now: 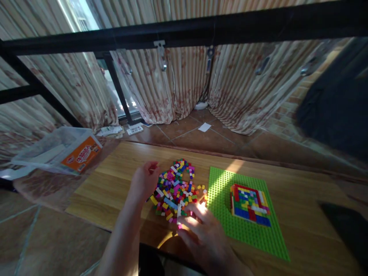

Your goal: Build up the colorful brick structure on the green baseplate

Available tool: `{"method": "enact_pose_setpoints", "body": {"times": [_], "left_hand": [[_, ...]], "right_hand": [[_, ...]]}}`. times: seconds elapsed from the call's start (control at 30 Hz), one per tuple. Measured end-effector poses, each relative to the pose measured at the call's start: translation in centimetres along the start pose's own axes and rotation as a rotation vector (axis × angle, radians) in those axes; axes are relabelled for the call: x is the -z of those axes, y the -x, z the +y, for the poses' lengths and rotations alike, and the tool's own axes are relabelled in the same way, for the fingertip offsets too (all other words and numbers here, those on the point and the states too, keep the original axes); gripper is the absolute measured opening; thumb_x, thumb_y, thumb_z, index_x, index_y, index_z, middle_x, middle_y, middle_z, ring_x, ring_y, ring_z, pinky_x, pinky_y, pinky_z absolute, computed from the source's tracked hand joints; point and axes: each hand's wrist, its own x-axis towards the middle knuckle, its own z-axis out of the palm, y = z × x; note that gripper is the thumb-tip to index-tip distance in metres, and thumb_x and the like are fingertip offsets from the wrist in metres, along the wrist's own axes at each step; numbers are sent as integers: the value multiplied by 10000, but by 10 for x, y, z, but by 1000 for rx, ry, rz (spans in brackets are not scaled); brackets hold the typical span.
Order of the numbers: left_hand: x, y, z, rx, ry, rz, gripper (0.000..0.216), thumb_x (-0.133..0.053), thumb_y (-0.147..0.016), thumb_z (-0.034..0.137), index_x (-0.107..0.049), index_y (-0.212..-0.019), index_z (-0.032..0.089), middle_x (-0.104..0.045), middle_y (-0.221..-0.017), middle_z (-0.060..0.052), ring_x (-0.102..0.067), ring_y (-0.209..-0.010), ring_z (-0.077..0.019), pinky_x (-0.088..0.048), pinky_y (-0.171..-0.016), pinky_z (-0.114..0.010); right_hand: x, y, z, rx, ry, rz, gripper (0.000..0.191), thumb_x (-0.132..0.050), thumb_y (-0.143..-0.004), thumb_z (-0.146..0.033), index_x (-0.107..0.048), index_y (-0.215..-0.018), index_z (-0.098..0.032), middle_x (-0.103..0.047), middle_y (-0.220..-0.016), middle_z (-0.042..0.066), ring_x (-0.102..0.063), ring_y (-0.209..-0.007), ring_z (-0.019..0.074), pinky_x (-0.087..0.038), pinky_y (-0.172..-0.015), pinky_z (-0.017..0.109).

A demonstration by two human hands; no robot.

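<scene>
A pile of small loose toy bricks (175,186) in many colours lies on the wooden table (115,168). My left hand (145,179) is at the pile's left edge, its fingers curled in; whatever they may hold is hidden. At the near right edge of the pile, my right hand (205,228) reaches in with its fingers apart. A long white brick (179,211) and a pink brick (180,226) lie by its fingertips. To the right, a green studded baseplate (224,191) carries a low, roughly square build of colourful bricks (249,205).
A clear plastic bin (54,143) with an orange label stands on the floor at left. Papers (135,129) lie beyond the table, before striped curtains (184,84). A dark object (345,226) shows at the table's right end. A black bar (184,32) crosses above.
</scene>
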Motion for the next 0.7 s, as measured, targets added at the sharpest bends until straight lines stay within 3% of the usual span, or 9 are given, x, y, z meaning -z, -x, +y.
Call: {"method": "enact_pose_setpoints", "body": {"times": [0.17, 0.4, 0.57, 0.7], "left_hand": [[18, -2, -14, -16, -222, -83, 271, -519, -788, 247, -706, -961, 157, -737, -879, -91, -674, -809, -219, -484, -702, -285], [45, -1, -43, -30, -187, -237, 161, -596, -677, 242, -706, -781, 187, -724, -761, -48, -656, -743, -216, -478, -680, -284], [48, 8, -34, -38, -106, -318, 118, -668, -617, 285, -693, -678, 188, -672, -626, -17, -620, -655, -197, -445, -607, -260], [45, 10, -27, -59, -123, -346, 160, -654, -642, 296, -714, -746, 190, -684, -657, -21, -616, -667, -196, -436, -604, -256]], "right_hand": [[-11, -6, -7, 95, 50, -8, 161, -617, -847, -171, -708, -937, -269, -672, -1038, 52, -641, -848, 186, -535, -758, 313], [-10, -10, 12, -2, 129, -33, 238, -516, -877, -94, -705, -872, -238, -685, -983, 58, -638, -847, 191, -530, -713, 296], [1, -11, 27, -96, 169, 44, 256, -450, -919, -112, -681, -937, -220, -668, -1000, 70, -624, -906, 204, -521, -788, 336], [3, -14, 24, -131, 152, 85, 240, -447, -921, -122, -661, -967, -219, -652, -1019, 77, -606, -947, 213, -511, -806, 354]]}}
